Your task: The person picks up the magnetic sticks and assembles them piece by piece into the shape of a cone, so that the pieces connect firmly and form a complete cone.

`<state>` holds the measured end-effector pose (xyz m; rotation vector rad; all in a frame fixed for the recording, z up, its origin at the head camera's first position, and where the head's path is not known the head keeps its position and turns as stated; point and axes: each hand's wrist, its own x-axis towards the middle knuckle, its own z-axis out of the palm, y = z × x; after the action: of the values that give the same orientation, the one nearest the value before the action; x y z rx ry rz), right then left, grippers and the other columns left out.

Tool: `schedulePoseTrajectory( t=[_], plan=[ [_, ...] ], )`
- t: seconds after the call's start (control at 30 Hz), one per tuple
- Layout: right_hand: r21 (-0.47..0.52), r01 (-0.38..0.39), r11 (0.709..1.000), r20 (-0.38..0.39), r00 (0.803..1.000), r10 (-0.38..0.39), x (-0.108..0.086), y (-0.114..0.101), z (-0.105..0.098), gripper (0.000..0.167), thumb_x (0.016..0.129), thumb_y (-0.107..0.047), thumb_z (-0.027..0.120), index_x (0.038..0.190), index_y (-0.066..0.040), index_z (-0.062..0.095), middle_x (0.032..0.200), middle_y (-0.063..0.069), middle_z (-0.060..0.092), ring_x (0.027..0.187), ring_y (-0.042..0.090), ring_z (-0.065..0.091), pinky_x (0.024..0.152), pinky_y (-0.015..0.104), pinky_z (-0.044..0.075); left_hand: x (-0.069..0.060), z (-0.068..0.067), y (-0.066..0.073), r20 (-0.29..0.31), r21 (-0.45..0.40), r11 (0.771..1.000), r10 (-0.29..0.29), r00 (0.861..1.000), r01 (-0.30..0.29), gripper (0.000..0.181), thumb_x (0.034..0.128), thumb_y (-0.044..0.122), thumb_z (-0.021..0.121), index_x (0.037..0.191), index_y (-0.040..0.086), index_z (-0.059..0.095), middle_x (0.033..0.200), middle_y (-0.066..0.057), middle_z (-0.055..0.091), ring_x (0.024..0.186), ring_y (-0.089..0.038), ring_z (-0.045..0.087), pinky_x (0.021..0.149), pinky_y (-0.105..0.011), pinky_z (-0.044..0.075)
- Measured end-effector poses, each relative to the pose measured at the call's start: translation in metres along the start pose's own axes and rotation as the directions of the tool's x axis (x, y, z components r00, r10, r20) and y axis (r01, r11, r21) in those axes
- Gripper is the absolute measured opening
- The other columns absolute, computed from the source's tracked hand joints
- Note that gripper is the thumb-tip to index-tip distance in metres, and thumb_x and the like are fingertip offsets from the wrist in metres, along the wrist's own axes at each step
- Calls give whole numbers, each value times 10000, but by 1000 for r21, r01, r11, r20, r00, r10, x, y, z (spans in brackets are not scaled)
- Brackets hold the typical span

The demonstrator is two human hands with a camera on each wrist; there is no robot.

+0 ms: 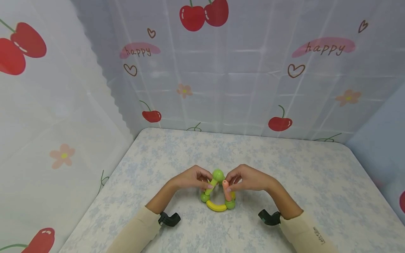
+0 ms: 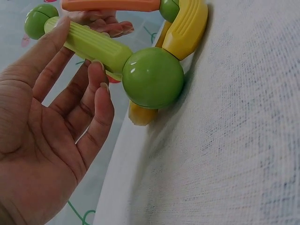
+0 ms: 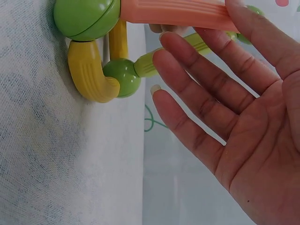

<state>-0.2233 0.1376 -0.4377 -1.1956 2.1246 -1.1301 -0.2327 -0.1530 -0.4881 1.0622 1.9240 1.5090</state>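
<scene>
A toy frame of rods and green balls stands on the table between the two hands. My left hand (image 1: pixel 193 177) pinches a light green rod (image 2: pixel 98 47) between thumb and fingers. That rod slants up from a low green ball (image 2: pixel 153 78) to a raised green ball (image 1: pixel 218 175). With thumb and fingertips, my right hand (image 1: pixel 250 177) pinches a salmon-orange rod (image 3: pixel 178 13). Its lower end meets another green ball (image 3: pixel 87 18); its upper end shows bare in the head view. A curved yellow rod (image 1: pixel 216 206) joins low balls at the front. The hands partly cover the frame's back.
A pale blue-patterned cloth covers the table (image 1: pixel 316 175). Behind it hangs a curtain (image 1: pixel 221 88) printed with cherries. Each wrist wears a black camera mount, the left mount (image 1: pixel 169 219) and the right mount (image 1: pixel 269 217).
</scene>
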Motion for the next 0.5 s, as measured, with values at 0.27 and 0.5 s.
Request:
schedulePoseTrajectory(
  t=[0.27,0.5],
  plan=[
    [-21,2,1000,-10,1000,-3,0,1,1,100,936,-201,760,1031,-190,787,990,-90,749,914,143,691,859,363,572,2,4,1,10,-13,1000,19,1000,-19,187,940,50,719,1106,-37,732,887,-171,718,683,-296,648,605,-548,556],
    [-29,12,1000,-13,1000,-12,1,1,2,81,931,-263,769,972,-194,782,937,-89,744,896,126,688,845,355,576,3,9,2,22,-32,999,-14,1000,15,181,938,37,717,1105,-29,733,855,-160,715,660,-229,646,617,-537,569]
  ],
)
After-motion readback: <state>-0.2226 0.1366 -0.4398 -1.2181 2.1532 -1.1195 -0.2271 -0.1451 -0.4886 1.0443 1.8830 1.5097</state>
